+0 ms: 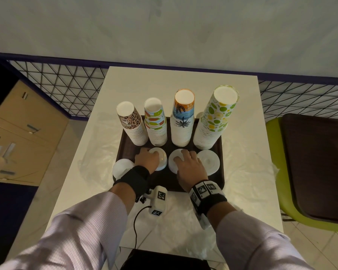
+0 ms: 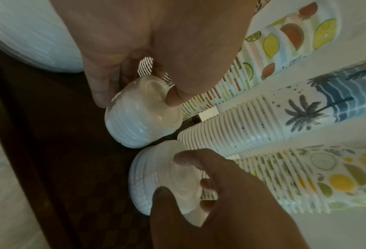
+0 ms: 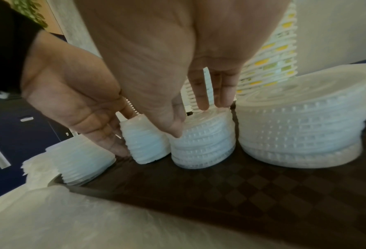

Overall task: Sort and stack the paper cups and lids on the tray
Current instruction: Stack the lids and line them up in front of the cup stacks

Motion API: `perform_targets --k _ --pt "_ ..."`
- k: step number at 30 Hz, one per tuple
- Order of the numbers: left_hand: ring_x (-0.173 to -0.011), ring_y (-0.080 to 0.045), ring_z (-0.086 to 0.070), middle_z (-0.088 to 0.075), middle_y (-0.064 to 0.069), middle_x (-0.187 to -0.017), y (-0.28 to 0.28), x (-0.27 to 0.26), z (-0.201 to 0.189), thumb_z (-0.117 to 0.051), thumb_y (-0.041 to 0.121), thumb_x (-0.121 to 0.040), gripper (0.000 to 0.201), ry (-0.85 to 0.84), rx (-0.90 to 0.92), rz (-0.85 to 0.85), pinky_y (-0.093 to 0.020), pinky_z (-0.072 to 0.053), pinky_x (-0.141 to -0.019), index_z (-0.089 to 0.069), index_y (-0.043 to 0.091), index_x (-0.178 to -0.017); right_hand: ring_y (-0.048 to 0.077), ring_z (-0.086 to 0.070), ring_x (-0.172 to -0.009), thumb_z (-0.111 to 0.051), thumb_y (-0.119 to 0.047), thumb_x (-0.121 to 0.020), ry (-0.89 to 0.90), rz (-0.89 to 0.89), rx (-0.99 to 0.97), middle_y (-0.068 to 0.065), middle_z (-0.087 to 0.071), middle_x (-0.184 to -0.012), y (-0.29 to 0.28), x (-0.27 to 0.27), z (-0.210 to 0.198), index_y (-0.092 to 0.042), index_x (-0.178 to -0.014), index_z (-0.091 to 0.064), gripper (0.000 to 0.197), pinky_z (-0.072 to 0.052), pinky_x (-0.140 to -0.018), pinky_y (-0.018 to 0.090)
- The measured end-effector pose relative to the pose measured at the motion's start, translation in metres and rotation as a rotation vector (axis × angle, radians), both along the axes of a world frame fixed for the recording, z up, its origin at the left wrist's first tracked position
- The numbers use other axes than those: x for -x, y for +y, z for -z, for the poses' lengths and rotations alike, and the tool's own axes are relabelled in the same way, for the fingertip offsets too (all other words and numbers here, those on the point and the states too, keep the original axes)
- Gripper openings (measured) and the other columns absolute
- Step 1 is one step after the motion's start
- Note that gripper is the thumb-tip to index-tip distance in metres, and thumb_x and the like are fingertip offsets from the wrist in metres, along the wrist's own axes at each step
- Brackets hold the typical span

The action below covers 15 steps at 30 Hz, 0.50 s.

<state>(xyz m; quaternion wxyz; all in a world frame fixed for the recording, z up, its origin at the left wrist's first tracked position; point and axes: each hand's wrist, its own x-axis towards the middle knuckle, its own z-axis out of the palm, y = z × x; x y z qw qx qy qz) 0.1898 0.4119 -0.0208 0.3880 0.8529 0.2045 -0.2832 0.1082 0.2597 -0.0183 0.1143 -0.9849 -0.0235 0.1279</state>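
Covering lid stacks point(image 1: 172, 162), hands point(image 1: 190, 166), grip seemingly loose.

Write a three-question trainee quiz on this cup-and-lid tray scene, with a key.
1. How many upside-down paper cup stacks stand on the dark checkered tray?
2. True or false: the left hand rests on the leopard-print cup stack.
3. Which stack does the right hand touch: A, the largest white plastic lid stack; B, the medium white lid stack left of it?

Key: 1. Four. 2. False; it grips the small white lid stack. 3. B.
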Motion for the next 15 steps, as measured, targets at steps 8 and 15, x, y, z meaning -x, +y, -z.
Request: perform_targets --k 8,15 --pt "-0.138 -0.040 -0.044 -0.040 -0.019 -0.152 -0.001 0.005 -0.014 -0.055 0.041 -0.100 0.057 -0.073 -0.056 0.052 -0.048 -0.041 -0.114 -0.042 0.021 -0.152 0.034 -0.044 -0.124 -0.068 -0.014 -0.072 -0.354 0.390 -0.274 0.013 -0.051 -0.137 -0.030 0.025 -0.015 -0.015 -0.122 -0.065 0.050 -0.045 -0.101 0.045" --pt "-0.131 -0.033 -0.040 -0.043 -0.011 -0.142 -0.026 0.042 -0.030 -0.070 0.052 -0.079 0.070 -0.599 -0.265 0.588 -0.046 -0.038 -0.111 -0.051 0.024 -0.140 0.036 -0.036 -0.133 -0.081 -0.024 -0.075 -0.287 0.500 -0.364 0.017 -0.039 -0.147 -0.082 0.059 0.009 -0.022 -0.142 -0.050 0.073 -0.040 -0.106 0.049"
